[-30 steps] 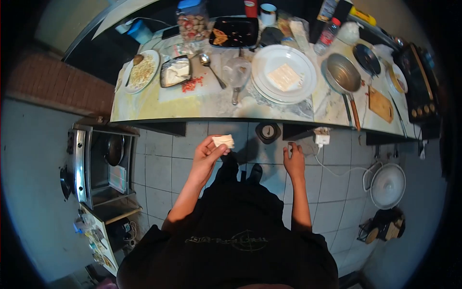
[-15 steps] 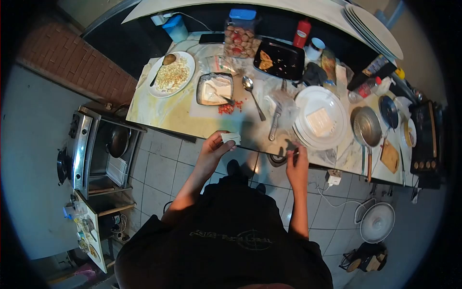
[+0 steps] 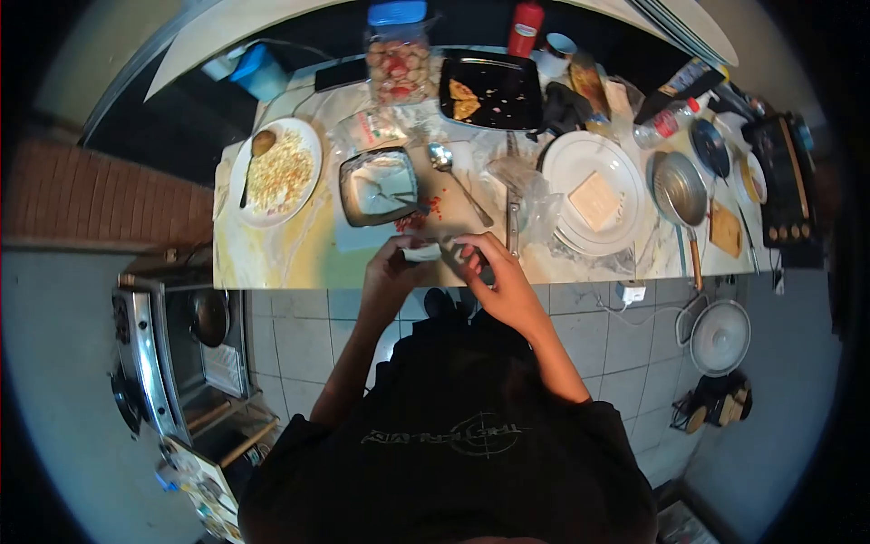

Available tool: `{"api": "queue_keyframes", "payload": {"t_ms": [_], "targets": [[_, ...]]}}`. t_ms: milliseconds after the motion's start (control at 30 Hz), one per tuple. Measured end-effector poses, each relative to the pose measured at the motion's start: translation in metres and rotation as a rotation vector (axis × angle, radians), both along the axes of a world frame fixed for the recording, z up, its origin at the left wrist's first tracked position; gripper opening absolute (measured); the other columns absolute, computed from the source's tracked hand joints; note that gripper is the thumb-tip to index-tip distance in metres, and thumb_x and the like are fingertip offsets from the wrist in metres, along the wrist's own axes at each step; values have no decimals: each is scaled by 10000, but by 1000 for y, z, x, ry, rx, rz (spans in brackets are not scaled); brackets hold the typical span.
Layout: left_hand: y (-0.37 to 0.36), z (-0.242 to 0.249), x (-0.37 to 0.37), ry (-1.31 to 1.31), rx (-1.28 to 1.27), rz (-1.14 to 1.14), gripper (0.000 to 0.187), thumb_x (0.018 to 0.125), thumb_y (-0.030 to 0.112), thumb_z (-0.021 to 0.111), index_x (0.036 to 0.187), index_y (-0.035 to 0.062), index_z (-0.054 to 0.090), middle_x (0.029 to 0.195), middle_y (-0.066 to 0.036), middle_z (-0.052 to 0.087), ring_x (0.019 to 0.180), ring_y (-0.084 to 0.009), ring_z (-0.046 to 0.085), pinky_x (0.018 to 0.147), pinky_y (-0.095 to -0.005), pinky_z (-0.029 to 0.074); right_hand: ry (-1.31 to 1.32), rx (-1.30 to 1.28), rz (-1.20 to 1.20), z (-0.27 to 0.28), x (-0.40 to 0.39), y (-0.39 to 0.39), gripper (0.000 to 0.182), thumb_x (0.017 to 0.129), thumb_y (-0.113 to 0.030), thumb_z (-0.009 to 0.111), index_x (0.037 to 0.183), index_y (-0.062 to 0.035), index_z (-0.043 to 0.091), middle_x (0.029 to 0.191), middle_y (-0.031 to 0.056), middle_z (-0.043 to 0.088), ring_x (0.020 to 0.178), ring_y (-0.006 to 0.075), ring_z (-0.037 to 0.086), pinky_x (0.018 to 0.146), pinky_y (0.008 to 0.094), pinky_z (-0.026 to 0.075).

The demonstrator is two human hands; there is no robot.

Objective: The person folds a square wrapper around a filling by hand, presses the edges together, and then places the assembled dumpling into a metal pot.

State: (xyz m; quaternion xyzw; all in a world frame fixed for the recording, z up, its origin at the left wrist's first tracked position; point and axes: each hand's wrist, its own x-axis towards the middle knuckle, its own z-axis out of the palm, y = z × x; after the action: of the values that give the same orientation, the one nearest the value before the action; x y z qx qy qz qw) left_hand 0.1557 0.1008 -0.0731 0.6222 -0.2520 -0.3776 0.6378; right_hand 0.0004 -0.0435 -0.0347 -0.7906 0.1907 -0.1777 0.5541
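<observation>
My left hand [image 3: 391,270] is closed on a small folded white wrapper [image 3: 421,253], held just above the table's front edge. Close to its right side, my right hand [image 3: 494,276] has bent fingers set apart, with nothing visible in them. A dark square bowl [image 3: 347,201] of white paste with a spoon in it stands behind my left hand. Chopped red bits [image 3: 433,207] lie beside that bowl. To the right, pale square wrapper sheets [image 3: 594,201] rest on stacked white plates [image 3: 565,163].
A plate [image 3: 313,181] of chopped filling with a spoon stands left. A metal spoon [image 3: 460,184] and a knife [image 3: 514,227] lie mid-table. Behind are a black tray [image 3: 507,100] and a jar [image 3: 399,68]. A saucepan [image 3: 680,190] stands right, its handle over the front edge.
My right hand has moved left from the plates' front edge to beside my left hand. The folded wrapper stays in my left hand. The camera view has shifted, bringing the table lower in frame.
</observation>
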Motion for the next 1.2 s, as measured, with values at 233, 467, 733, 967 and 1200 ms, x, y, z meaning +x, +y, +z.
{"api": "queue_keyframes", "payload": {"t_ms": [233, 467, 733, 967, 1200], "targets": [[-55, 7, -55, -147, 15, -262, 404, 810, -59, 712, 1177, 16, 561, 1102, -90, 652, 984, -174, 668, 875, -305, 516, 8, 7, -63, 25, -46, -26, 530, 818, -23, 697, 1310, -73, 507, 1129, 112, 516, 993, 233, 562, 857, 325, 472], [-120, 11, -140, -48, 5, -390, 418, 815, -65, 702, 1193, 10, 540, 1141, -97, 647, 1055, -189, 658, 927, -325, 515, 35, 36, -171, 14, -134, -81, 581, 817, -26, 704, 1354, -82, 488, 1104, 132, 551, 1022, 267, 576, 910, 370, 468], [-212, -4, -250, 148, 238, -377, 337, 881, 17, 676, 1186, -2, 535, 1107, -92, 634, 1029, -155, 630, 892, -301, 516, -61, 206, -225, -12, -239, -174, 476, 900, -73, 690, 1331, -49, 488, 1001, 115, 594, 854, 170, 625, 723, 306, 546], [-256, -11, -305, 137, 146, -330, 179, 970, 125, 585, 1103, 5, 583, 1041, -70, 631, 863, -128, 598, 774, -275, 477, -85, 267, -322, -8, -296, -242, 493, 888, -31, 675, 1335, -44, 469, 933, 71, 578, 855, 128, 600, 790, 286, 505], [-238, -11, -297, 115, 79, -134, 136, 1005, 154, 559, 995, 34, 620, 965, -39, 661, 841, -103, 611, 760, -244, 466, -93, 324, -244, -17, -311, -271, 496, 892, -37, 665, 1345, -52, 460, 959, 71, 582, 911, 137, 592, 821, 294, 511]]}}
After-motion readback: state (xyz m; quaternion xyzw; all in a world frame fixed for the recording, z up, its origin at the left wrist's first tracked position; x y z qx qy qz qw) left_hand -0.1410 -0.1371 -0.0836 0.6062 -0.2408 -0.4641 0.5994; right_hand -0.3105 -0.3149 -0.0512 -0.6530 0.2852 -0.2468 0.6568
